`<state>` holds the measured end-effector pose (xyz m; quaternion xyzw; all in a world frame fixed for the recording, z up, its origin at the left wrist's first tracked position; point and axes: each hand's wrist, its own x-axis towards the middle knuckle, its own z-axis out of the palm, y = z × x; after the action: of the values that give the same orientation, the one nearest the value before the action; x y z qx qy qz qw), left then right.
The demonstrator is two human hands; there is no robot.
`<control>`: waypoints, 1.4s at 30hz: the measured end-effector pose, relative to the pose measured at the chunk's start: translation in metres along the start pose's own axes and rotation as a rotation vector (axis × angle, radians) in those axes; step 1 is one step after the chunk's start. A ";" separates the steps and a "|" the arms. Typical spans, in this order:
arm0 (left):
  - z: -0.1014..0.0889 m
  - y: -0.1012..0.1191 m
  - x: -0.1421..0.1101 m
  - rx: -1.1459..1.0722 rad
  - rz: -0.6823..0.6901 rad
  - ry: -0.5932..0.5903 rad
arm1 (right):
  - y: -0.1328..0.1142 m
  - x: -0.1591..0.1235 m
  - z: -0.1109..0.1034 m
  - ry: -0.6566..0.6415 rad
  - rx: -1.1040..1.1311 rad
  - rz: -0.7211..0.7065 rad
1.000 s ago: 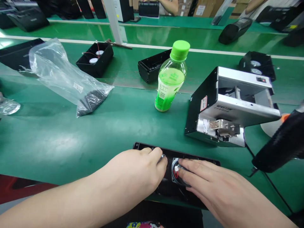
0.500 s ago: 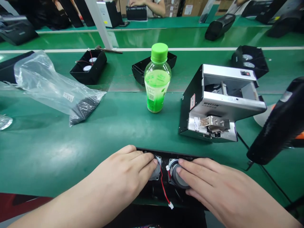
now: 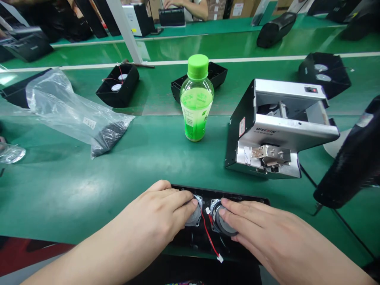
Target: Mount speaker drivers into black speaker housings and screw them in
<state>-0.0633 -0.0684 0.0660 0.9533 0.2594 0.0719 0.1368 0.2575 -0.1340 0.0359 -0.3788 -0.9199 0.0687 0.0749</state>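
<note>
Head view: Black casing [image 3: 198, 243] lies at the green table's [image 3: 74, 206] near edge, seemingly for reach.
Left hand [image 3: 160, 213] covers 1 speaker [image 3: 194, 218], its closure impossible to tell; red lead [image 3: 207, 233] trails free; 2nd speaker [image 3: 224, 226] sits under the right hand's [image 3: 267, 231] outstretched, unclosed fingers, apparently for steadiness.

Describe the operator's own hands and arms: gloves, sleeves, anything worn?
Both the left hand and right hand are bare: no gloves, rings, watch or wrist strap visible. No sleeve shows on either forearm within the frame, nor any cable or marking.
</note>
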 end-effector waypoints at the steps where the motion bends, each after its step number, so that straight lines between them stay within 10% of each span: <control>1: 0.001 -0.001 -0.001 -0.006 -0.003 -0.007 | -0.001 0.001 0.000 0.013 -0.002 0.007; 42: 0.002 -0.009 0.000 -0.058 -0.017 0.021 | -0.003 0.007 -0.009 -0.034 -0.051 -0.090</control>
<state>-0.0671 -0.0611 0.0611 0.9460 0.2666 0.0882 0.1622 0.2517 -0.1304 0.0457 -0.3376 -0.9386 0.0484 0.0527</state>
